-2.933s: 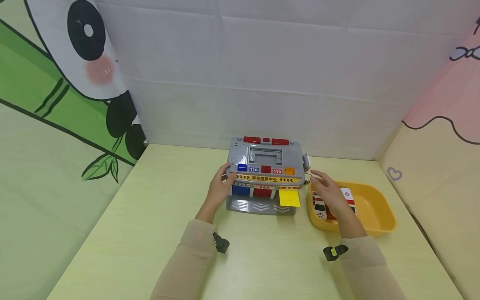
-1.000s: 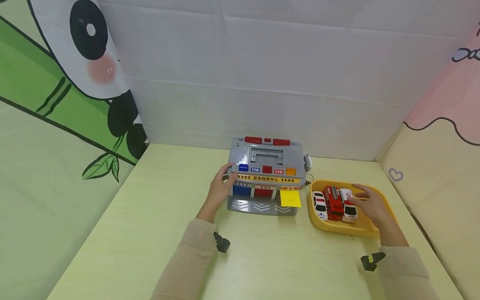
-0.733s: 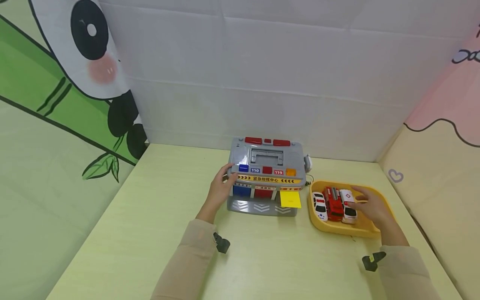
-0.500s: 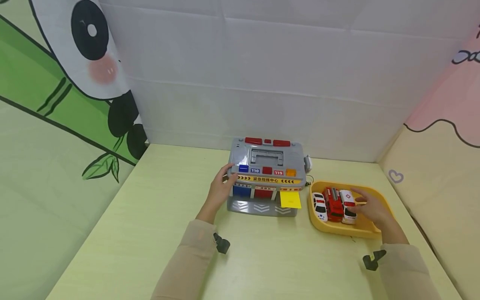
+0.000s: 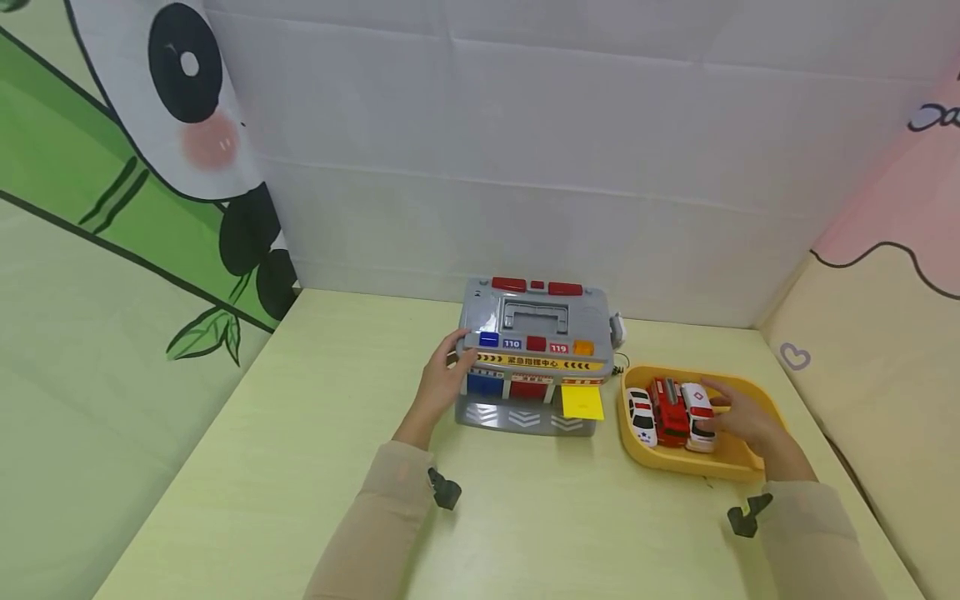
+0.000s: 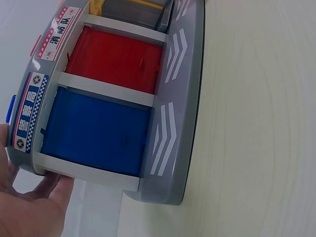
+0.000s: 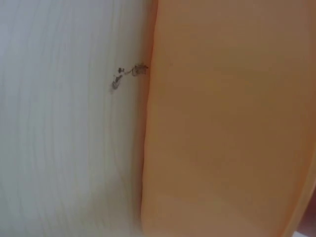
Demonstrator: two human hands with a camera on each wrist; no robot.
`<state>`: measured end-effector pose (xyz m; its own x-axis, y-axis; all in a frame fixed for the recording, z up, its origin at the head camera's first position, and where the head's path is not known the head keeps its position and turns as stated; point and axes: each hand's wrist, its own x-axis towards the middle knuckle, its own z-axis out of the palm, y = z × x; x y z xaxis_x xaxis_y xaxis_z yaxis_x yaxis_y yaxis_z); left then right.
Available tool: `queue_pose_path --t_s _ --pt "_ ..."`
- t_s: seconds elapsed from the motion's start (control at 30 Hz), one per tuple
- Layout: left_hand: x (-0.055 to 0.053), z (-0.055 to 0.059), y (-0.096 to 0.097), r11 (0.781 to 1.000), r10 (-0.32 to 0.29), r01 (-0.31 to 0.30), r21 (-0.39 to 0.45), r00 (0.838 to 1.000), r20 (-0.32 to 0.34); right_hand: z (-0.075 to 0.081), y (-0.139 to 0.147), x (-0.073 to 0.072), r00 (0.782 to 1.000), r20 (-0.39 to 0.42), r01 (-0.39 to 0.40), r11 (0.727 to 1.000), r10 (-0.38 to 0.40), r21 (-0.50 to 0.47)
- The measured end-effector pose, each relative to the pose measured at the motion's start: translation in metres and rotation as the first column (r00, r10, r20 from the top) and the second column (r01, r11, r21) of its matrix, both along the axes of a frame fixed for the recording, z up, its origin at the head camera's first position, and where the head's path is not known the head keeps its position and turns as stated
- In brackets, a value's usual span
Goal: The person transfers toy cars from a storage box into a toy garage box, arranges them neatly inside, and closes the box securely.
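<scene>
grey toy station (image 5: 536, 329) upright, yellow door (image 5: 582, 402) raised, red-and-white toy van (image 5: 697, 400) in yellow tray (image 5: 675, 461)

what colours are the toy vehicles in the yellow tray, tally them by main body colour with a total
White: 2 (car with a blue star, vehicle with a red emblem)
Red: 1 (truck)
Total in the yellow tray: 3

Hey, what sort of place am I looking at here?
Most likely an indoor play corner, perhaps set up for filming: a pale table beside a cartoon-printed wall, bearing a grey toy station and a yellow tray of toy vehicles.
</scene>
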<state>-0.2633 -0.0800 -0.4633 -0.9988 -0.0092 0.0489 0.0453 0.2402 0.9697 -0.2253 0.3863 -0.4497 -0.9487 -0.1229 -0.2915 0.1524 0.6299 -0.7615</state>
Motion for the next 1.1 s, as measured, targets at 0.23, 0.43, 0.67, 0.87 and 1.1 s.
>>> queue_pose_path --t_s 0.23,0.43,0.67,0.87,1.1 --pt "0.002 0.000 0.001 1.000 -0.002 0.002 0.003 1.000 0.005 -0.006 0.004 -0.004 0.999 0.039 -0.004 0.999 0.006 -0.040" --pt "0.002 0.001 0.001 1.000 0.004 -0.004 -0.004 1.000 0.004 -0.010 0.009 -0.007 0.996 0.092 -0.006 0.994 0.017 -0.112" --pt "0.001 0.000 0.001 1.000 0.005 -0.005 -0.008 1.000 0.009 -0.015 0.014 -0.007 0.989 0.144 -0.004 0.978 0.035 -0.207" --pt "0.002 0.001 0.001 1.000 -0.004 0.004 -0.004 1.000 0.003 -0.025 0.020 -0.006 0.990 0.140 0.007 0.962 0.033 -0.272" --pt "0.003 0.002 0.000 1.000 -0.005 0.005 -0.001 1.000 0.012 -0.026 0.024 -0.003 0.987 0.155 0.024 0.936 0.033 -0.351"
